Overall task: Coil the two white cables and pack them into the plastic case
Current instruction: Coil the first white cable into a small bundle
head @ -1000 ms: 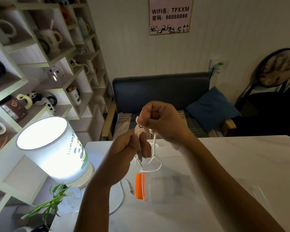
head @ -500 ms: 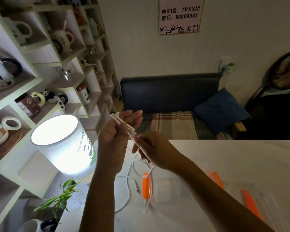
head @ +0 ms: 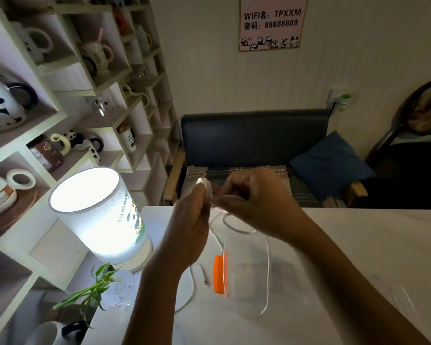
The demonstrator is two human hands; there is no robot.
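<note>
Left hand [head: 188,227] fisted around folded white cable [head: 267,265], anchoring loops; right hand [head: 255,199] pinching strand beside left fingertips, feeding slack dangling over plastic case [head: 256,282] below

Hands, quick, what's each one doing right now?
Left hand: closed on the coiled cable.
Right hand: fingers pinching the same cable's loose strand.
</note>
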